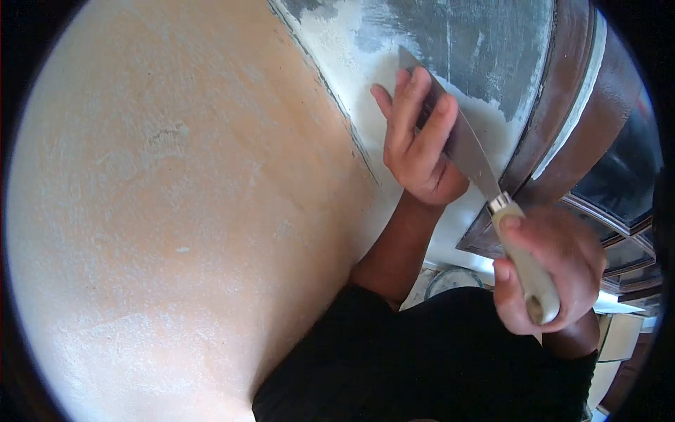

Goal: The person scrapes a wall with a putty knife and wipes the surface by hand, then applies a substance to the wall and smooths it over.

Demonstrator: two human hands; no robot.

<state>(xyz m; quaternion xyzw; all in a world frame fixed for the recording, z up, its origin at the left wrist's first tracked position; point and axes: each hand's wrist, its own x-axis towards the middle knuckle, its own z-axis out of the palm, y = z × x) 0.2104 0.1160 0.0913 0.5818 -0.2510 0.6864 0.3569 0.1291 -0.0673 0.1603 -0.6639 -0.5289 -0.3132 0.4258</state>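
Note:
A putty knife (472, 151) with a long metal blade and a pale handle slants across the view. My right hand (562, 264) is wrapped round its handle, thumb along the top. Up at the blade, my left hand (422, 144) has its fingers spread, palm turned toward me. Some of its fingertips overlap the blade's edge and seem to touch it. Behind both stands a wall panel (478, 53) with patchy grey and white coating. What lies between the left fingers is dark and hard to make out.
A large peach wall (176, 211) with whitish patches fills the left side, meeting the panel at a rough crack (327, 88). Brown wooden door framing (562, 84) with dark glass (622, 169) stands at right. A round container (453, 279) sits low behind my black shirt (436, 359).

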